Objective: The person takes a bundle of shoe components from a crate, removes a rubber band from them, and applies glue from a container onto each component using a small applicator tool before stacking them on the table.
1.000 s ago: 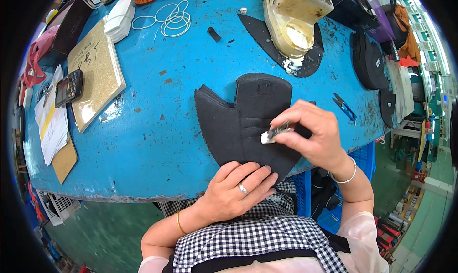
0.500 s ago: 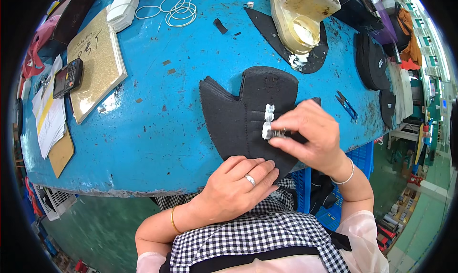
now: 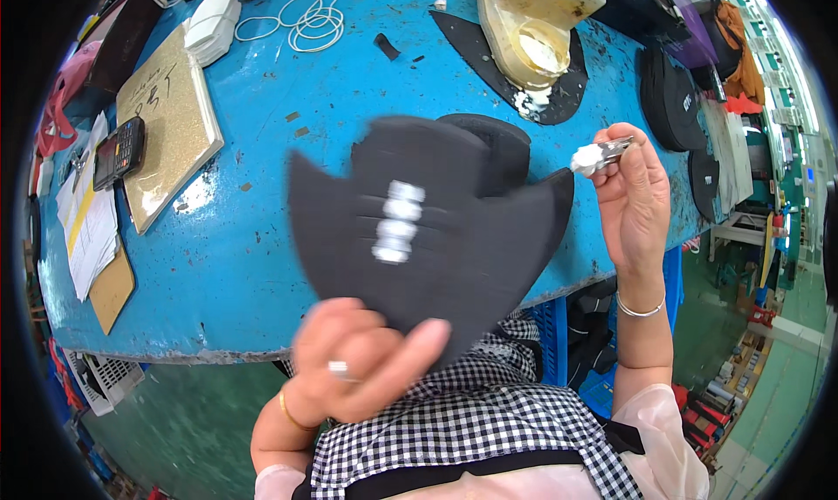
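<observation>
My left hand, blurred, pinches the lower end of a black cut fabric piece between thumb and fingers and holds it tilted. White paste dabs run in a short row down the middle of the piece. Partly hidden behind it, more black pieces lie stacked on the table. My right hand is raised to the right of the piece, gripping a small metallic applicator with white paste on its tip. A cream paste pot smeared with white stands beyond, on another black piece.
On the blue table a gold notebook, a handheld keypad device and papers sit at the left. White cord lies coiled at the back. Black pieces are stacked at the right. A blue crate is below the table edge.
My left hand has lifted the top black piece off the stack and shifted it left. My right hand has drawn the applicator away from the paste dabs, up and to the right.
</observation>
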### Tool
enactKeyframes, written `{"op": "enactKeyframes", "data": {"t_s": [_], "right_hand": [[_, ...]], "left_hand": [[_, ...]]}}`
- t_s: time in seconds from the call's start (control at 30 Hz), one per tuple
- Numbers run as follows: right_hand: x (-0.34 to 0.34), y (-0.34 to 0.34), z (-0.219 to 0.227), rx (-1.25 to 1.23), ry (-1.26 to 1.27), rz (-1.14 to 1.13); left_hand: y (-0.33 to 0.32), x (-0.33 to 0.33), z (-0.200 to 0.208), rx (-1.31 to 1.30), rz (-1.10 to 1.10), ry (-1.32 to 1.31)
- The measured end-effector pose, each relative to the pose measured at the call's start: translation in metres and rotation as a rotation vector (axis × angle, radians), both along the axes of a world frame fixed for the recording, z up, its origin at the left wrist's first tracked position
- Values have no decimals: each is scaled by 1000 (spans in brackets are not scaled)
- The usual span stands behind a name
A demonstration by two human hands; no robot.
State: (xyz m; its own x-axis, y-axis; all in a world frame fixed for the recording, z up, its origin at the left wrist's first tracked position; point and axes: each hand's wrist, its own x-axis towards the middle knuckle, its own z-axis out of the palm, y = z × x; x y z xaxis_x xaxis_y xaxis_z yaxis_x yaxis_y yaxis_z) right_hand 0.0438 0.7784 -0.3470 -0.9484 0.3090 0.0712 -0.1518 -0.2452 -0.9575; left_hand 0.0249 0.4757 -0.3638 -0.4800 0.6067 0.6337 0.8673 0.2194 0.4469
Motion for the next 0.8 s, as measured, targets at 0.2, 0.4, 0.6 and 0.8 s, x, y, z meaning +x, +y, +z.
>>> {"op": "enactKeyframes", "data": {"t_s": [0.2,0.4,0.6,0.8], "right_hand": [[5,-27,-1,689,-148,63],[-5,-44,-6,1035,70,218],[-28,-37,-12,1256,225,14],[-7,-44,-6,1294,355,222]], "left_hand": [[-26,-17,-24,-216,429,-192],[19,13,-17,-157,-112,-231],[35,16,-21,-185,-127,-164],[37,13,-15,-202,-131,-179]]}}
